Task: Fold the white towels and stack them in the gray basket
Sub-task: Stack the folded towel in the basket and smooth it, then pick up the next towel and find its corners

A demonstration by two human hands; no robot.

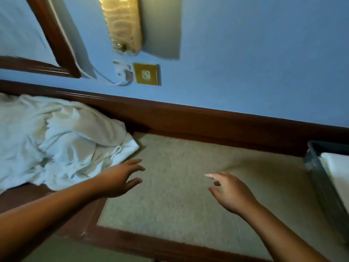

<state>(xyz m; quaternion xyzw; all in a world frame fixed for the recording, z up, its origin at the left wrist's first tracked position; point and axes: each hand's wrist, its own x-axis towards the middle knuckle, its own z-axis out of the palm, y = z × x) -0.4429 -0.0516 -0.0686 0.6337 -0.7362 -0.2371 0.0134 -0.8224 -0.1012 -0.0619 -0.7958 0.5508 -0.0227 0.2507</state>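
Observation:
A heap of crumpled white towels (56,140) lies at the left of the table. My left hand (120,178) hovers just right of the heap's near corner, fingers spread and relaxed, holding nothing. Over the middle of the beige table top (179,186) my right hand (230,191) reaches forward, its fingers loosely extended and empty. The gray basket (319,173) stands at the right edge, partly cut off by the frame, with a folded white towel (336,167) inside it.
The table has a dark wooden frame (188,118) against a blue wall. On the wall are a gold socket plate (146,73), a white plug with cable (122,72) and a lamp (122,25). A wooden-framed mirror (54,35) hangs at the upper left.

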